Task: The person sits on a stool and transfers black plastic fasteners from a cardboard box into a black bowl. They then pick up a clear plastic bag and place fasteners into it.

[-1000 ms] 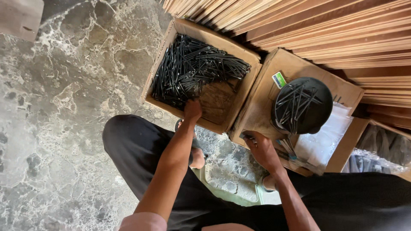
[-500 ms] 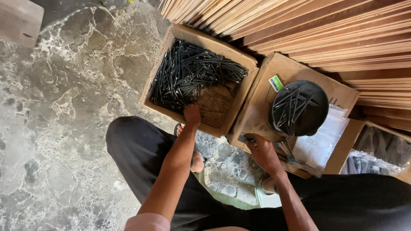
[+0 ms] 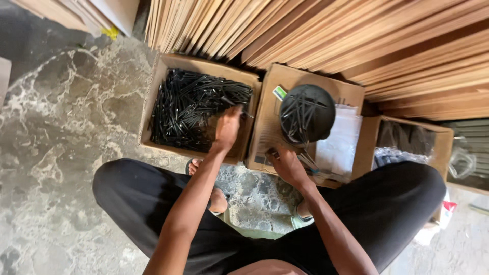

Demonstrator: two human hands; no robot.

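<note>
Three cardboard boxes (image 3: 153, 102) (one heaped with black rods (image 3: 188, 109), too many to count), one round black bowl (image 3: 307, 113).

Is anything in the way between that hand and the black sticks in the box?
No. The left hand is already inside the open box, right on the black sticks. Nothing visible covers them.

Black thin rods (image 3: 196, 109) fill a tan cardboard box (image 3: 153, 107); a second tan box (image 3: 265, 127) carries a black round bowl (image 3: 307, 113) and white sheets (image 3: 338, 145). Floor (image 3: 56, 153): grey stone, white-veined. Stacked slats (image 3: 331, 35): light brown. Trousers (image 3: 137, 196): black.
</note>
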